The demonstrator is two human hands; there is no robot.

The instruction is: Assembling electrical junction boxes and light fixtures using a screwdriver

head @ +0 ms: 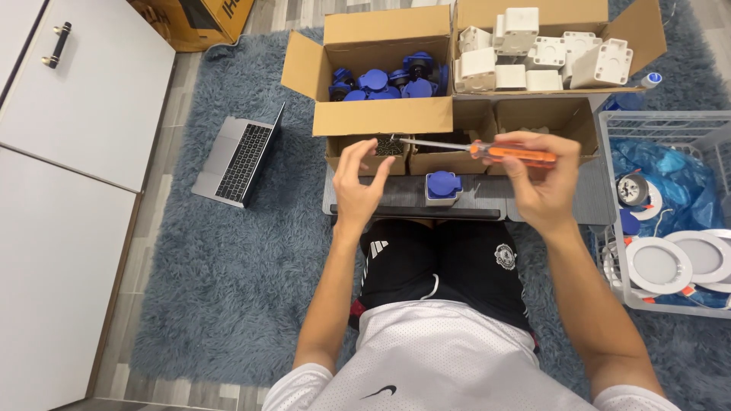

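My right hand (542, 186) grips an orange-handled screwdriver (512, 152), held level with its metal shaft pointing left; the tip ends over a small cardboard box of dark screws (388, 148). My left hand (359, 183) hovers just below that tip, fingers spread and curled, with nothing in it. Between my hands, a grey socket housing with a blue round cap (442, 186) stands on the dark grey mat (487, 199) in front of my knees.
A cardboard box of blue caps (384, 80) and another of white housings (533, 53) stand behind the mat. A wire basket (670, 125) holding round white lamps (659, 262) and blue plastic is at the right. An open laptop (240, 160) lies on the blue rug, with white cabinets at the left.
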